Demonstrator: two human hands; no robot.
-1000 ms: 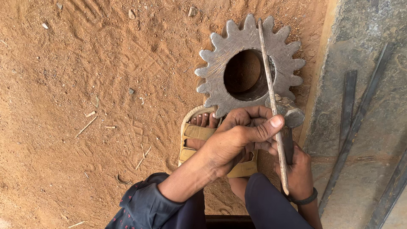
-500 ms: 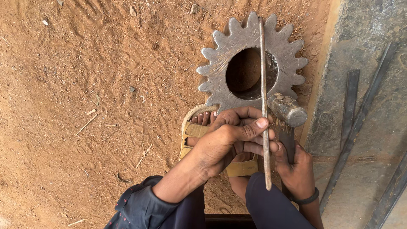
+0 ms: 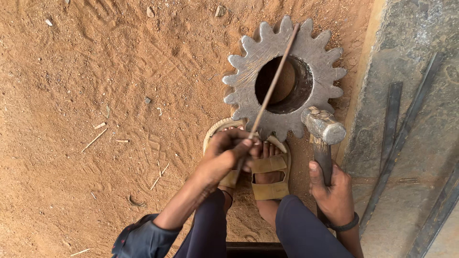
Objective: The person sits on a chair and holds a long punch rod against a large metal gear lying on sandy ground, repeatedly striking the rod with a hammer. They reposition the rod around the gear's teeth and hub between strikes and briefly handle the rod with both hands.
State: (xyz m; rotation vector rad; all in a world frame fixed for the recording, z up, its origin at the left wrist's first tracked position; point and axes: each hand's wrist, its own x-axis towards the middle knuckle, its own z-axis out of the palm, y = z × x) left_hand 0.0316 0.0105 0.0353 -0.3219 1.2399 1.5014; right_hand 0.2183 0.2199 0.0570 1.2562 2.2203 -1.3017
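Note:
A large grey steel gear [image 3: 248, 62] with a round centre hole lies flat on red dirt. My left hand [image 3: 228, 154] grips a thin metal rod [image 3: 273, 82] that slants up to the right across the gear's hole. My right hand [image 3: 333, 191] holds the wooden handle of a hammer [image 3: 323, 126], whose steel head hangs over the gear's lower right teeth. Both my feet in tan sandals [image 3: 270, 176] rest against the gear's near edge.
A grey concrete slab [image 3: 420, 57] runs along the right side, with flat dark metal bars [image 3: 393, 124] lying on it. Small wood chips [image 3: 94, 139] and pebbles are scattered over the dirt at the left.
The rod has tilted from nearly upright to slanting right across the gear hole. My left hand slid left, and the hammer head has moved down and to the right, off the gear.

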